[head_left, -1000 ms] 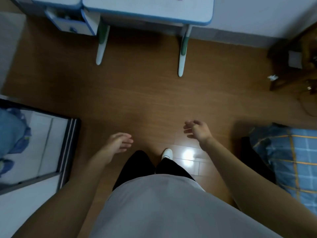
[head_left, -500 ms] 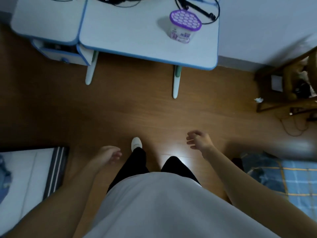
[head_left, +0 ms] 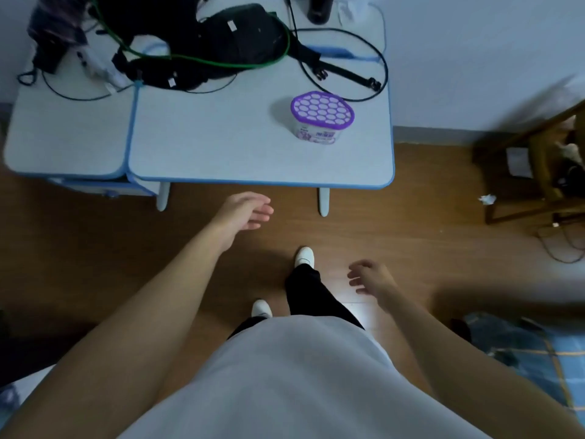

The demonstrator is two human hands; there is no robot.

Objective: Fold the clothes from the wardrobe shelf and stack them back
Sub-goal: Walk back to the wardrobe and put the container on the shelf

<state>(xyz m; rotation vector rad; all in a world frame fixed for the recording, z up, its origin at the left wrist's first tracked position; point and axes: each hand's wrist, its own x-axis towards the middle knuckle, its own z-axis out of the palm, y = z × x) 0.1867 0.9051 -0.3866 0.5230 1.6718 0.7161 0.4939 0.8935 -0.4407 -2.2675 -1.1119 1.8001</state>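
No clothes and no wardrobe shelf show in the head view. My left hand (head_left: pixel 243 213) reaches forward over the wooden floor, just short of the front edge of the pale blue desk (head_left: pixel 221 144); its fingers are apart and hold nothing. My right hand (head_left: pixel 370 277) hangs lower, right of my feet, fingers loosely spread and empty. My white shoes (head_left: pixel 304 256) and black trousers show below, one foot stepped ahead of the other.
On the desk lie a black bag with straps (head_left: pixel 221 42), black and green cables, and a tub with a purple lid (head_left: pixel 321 117). A wooden chair (head_left: pixel 538 172) stands at the right by the wall. Blue plaid bedding (head_left: pixel 538 353) is at the lower right.
The view has tilted up and closed in on the desk, so its whole top now shows. My left hand has swung forward toward the desk edge. The mirror at the left has left the view.
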